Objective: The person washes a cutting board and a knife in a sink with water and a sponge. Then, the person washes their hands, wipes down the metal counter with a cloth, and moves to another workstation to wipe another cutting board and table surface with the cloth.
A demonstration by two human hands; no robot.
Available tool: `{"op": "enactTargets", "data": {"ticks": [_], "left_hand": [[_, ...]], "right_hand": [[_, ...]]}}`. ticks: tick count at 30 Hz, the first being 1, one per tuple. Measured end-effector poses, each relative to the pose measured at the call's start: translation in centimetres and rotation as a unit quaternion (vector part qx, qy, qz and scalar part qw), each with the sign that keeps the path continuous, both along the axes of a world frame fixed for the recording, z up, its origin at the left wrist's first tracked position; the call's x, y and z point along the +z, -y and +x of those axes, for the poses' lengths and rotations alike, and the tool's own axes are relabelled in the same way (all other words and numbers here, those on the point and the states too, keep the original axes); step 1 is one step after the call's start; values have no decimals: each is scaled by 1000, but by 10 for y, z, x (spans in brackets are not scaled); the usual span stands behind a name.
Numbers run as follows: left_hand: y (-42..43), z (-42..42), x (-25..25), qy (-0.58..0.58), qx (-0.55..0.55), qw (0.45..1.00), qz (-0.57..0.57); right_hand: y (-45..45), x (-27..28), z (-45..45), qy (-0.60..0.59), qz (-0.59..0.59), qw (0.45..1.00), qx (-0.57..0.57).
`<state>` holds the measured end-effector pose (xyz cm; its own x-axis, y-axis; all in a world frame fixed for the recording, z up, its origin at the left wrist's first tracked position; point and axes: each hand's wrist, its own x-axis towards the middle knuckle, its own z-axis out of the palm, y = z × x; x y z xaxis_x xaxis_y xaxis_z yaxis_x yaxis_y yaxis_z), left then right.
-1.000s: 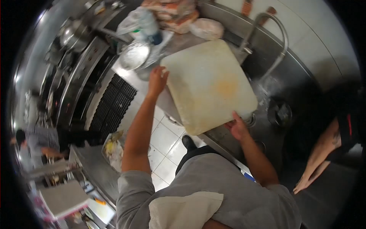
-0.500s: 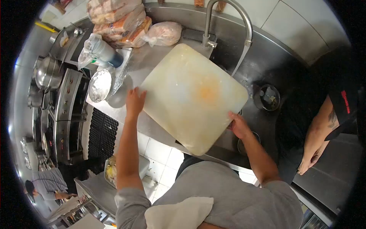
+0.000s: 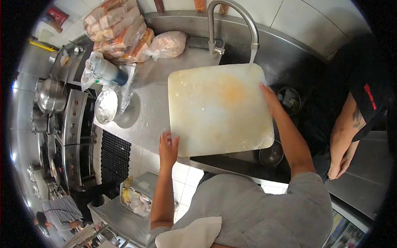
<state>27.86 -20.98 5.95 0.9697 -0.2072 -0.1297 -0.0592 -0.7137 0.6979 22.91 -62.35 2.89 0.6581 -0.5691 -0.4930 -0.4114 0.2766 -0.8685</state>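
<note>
So both hands are well apart, with a big pale rectangular cutting board, stained orange (image 3: 219,120), right between them. The right hand (image 3: 269,99) is clamped on the edge at its side. The left hand (image 3: 168,146) is up against the lower corner on the other side, thumb by the rim; can't tell how firmly it's gripping. Past the board from the hands, a curved silver metal faucet (image 3: 254,40) is running a thin stream at the far edge. A round silver metal bowl, white-smeared inside (image 3: 106,106), sits farther out, left of the left hand.
</note>
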Motion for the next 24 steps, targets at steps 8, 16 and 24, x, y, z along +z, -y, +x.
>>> {"op": "enactTargets", "data": {"ticks": [8, 16, 24], "left_hand": [[8, 53, -11, -289, 68, 909, -291], [21, 40, 21, -388, -4, 824, -413], [47, 9, 23, -391, -33, 816, -424]], "right_hand": [[-5, -69, 19, 55, 10, 998, 38], [-25, -94, 32, 81, 23, 996, 6], [-22, -201, 73, -39, -278, 957, 72]]}}
